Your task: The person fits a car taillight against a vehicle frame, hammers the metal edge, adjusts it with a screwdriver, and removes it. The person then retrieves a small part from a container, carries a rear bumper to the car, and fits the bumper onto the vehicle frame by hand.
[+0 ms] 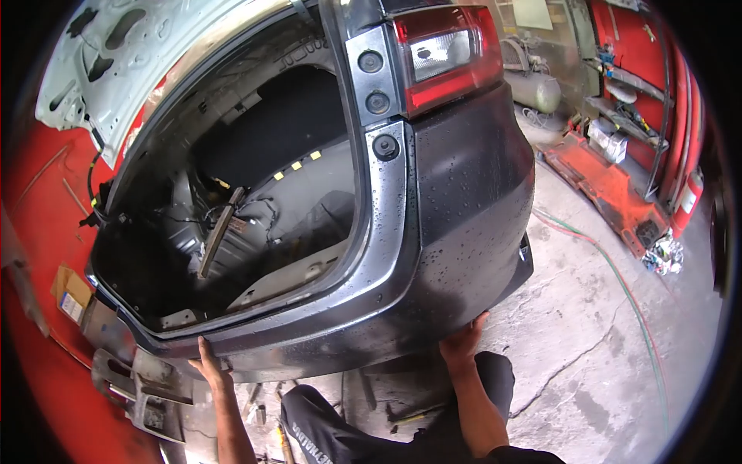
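Observation:
A dark grey car rear bumper (471, 201), dotted with water drops, wraps round the rear corner of a car body. My left hand (210, 365) grips its lower left part, with a finger up on the outer face and the palm beneath. Under the right corner of the bumper, my right hand (464, 340) holds the lower edge; most of its fingers are hidden behind it. Above the bumper sits a red and clear tail light (448, 56). The trunk opening (255, 193) shows bare metal, loose wiring and a wooden strip (220, 232).
The raised trunk lid (100, 62) is at upper left. Tools and a yellow-handled item lie on the concrete floor (572, 348) near my knees. A green and red hose (618, 271) crosses the floor at right, near a red floor jack (603, 189) and a fire extinguisher (688, 201).

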Demonstrator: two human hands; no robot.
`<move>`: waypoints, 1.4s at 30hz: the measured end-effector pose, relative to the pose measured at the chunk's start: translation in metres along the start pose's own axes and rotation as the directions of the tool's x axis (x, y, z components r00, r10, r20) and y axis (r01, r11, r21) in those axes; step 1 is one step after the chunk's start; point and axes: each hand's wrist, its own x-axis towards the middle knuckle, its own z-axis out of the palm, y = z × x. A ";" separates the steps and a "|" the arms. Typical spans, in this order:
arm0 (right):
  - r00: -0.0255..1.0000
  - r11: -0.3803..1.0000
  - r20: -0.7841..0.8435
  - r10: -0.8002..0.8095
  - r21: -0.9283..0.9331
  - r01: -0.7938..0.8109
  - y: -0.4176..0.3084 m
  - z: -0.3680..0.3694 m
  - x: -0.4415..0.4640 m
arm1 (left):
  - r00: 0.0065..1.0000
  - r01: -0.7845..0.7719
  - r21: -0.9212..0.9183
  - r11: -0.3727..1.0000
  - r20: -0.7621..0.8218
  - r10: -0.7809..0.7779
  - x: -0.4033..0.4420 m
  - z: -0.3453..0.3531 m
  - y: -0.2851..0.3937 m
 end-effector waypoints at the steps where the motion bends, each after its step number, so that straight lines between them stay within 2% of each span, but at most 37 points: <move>1: 0.998 0.998 -0.055 -0.036 -0.050 0.034 0.001 0.003 -0.002 | 0.989 0.122 0.043 0.992 -0.089 -0.118 -0.021 0.013 0.019; 3: 0.982 0.985 -0.155 -0.112 -0.150 0.089 0.003 0.006 -0.002 | 0.990 0.088 0.094 0.992 -0.120 -0.077 -0.015 0.007 0.007; 6: 0.979 0.996 -0.192 -0.070 0.043 0.079 0.004 0.002 0.003 | 0.997 0.014 0.090 0.996 -0.079 -0.007 0.006 -0.005 -0.021; 12: 0.992 0.992 -0.091 -0.092 0.073 0.098 0.008 0.005 0.000 | 0.997 0.032 0.140 0.990 -0.069 -0.023 -0.037 0.018 0.024; 14: 0.992 0.995 -0.089 -0.091 0.042 0.095 0.008 0.000 0.002 | 0.998 0.017 0.162 0.987 -0.067 -0.006 -0.037 0.017 0.017; 15: 0.992 0.995 -0.092 -0.090 0.026 0.093 0.008 -0.002 0.001 | 0.997 -0.041 0.197 0.979 -0.055 0.053 -0.028 0.010 0.006; 17: 0.992 0.993 -0.087 -0.092 -0.085 0.085 0.006 -0.003 0.000 | 0.986 -0.155 0.256 0.954 -0.026 0.167 -0.007 -0.006 -0.024; 21: 0.972 0.952 -0.165 -0.165 -0.283 0.114 0.010 0.030 -0.007 | 0.958 -0.219 0.358 0.908 -0.096 0.269 -0.022 0.006 -0.023; 25: 0.989 0.979 -0.056 -0.136 -0.162 0.125 0.010 0.022 0.003 | 0.956 -0.234 0.388 0.892 -0.076 0.284 -0.048 0.020 0.000; 28: 0.985 0.985 -0.099 -0.142 -0.111 0.131 0.011 0.030 0.002 | 0.950 -0.254 0.462 0.850 -0.043 0.308 -0.042 0.013 -0.005; 31: 0.983 0.991 -0.130 -0.126 -0.053 0.120 0.012 0.026 0.006 | 0.963 -0.212 0.582 0.785 -0.013 0.269 -0.041 0.009 -0.007; 34: 0.987 0.992 -0.102 -0.122 -0.027 0.120 0.014 0.020 0.011 | 0.934 -0.305 0.563 0.768 0.016 0.358 -0.048 0.023 -0.006; 38: 0.986 0.990 -0.097 -0.138 -0.019 0.136 0.016 0.017 0.011 | 0.940 -0.291 0.554 0.780 0.014 0.341 -0.058 0.031 0.003; 41: 0.981 0.986 -0.105 -0.164 -0.050 0.159 0.017 0.013 0.015 | 0.863 -0.443 0.592 0.673 0.080 0.499 -0.076 0.040 0.012; 42: 0.977 0.983 -0.112 -0.179 -0.068 0.172 0.016 0.013 0.016 | 0.814 -0.542 0.596 0.592 0.199 0.546 -0.096 0.056 0.030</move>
